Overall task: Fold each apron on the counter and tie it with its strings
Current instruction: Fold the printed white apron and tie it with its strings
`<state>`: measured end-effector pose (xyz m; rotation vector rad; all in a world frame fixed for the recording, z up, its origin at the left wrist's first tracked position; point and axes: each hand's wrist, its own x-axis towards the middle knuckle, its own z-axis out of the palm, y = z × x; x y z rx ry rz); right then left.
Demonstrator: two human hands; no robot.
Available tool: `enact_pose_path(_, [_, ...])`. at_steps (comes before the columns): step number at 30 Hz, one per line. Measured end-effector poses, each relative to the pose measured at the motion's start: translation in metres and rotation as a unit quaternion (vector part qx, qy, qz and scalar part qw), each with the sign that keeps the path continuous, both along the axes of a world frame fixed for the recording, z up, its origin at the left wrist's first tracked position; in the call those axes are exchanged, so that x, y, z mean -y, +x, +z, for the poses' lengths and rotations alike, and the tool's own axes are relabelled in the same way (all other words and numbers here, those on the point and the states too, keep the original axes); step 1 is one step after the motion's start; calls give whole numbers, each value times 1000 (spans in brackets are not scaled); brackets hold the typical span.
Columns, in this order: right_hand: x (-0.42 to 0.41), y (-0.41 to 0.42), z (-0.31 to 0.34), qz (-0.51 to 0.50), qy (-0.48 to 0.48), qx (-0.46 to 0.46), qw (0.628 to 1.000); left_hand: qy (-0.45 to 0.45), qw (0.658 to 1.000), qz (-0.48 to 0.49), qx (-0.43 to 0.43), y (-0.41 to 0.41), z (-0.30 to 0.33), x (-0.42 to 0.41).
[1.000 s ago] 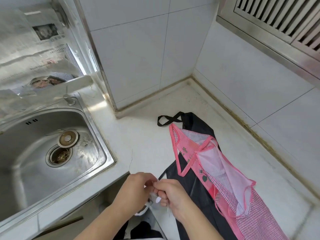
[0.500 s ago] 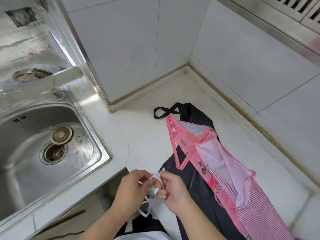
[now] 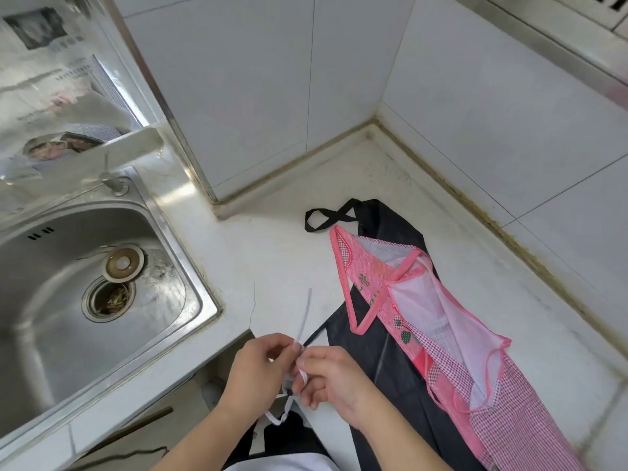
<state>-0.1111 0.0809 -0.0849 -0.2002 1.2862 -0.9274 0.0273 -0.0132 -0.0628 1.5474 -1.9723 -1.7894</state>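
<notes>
String [image 3: 303, 316] end now stuck up free above your pinch, unlike a second before. Your left hand [image 3: 260, 363] and right hand [image 3: 331, 375] both pinched it; pink apron [image 3: 424, 321] and black apron [image 3: 377, 355] lay unfolded on tabletop [image 3: 278, 266]; tying looked unfinished.

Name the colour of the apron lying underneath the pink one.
Black, in the head view.
</notes>
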Motion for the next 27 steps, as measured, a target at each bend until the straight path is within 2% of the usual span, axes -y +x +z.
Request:
enact_pose_path(5, [8, -3, 8, 79, -31, -61, 994, 5, 998, -69, -6, 8, 1, 12])
enact_pose_path(10, [28, -5, 17, 38, -33, -38, 998, -2, 993, -121, -4, 19, 2, 23])
enact_pose_path(14, [43, -3, 15, 19, 11, -10, 1000, -17, 991, -131, -22, 20, 4, 26])
enact_pose_path(19, [58, -4, 13, 5, 68, 13, 998, -76, 989, -125, 0, 16, -5, 32])
enact_pose_path(24, [65, -2, 17, 45, 105, -84, 990, -79, 992, -94, 2, 14, -19, 38])
enact_pose_path(27, [69, -2, 17, 38, 48, -150, 987, -5, 998, -66, -13, 16, -27, 38])
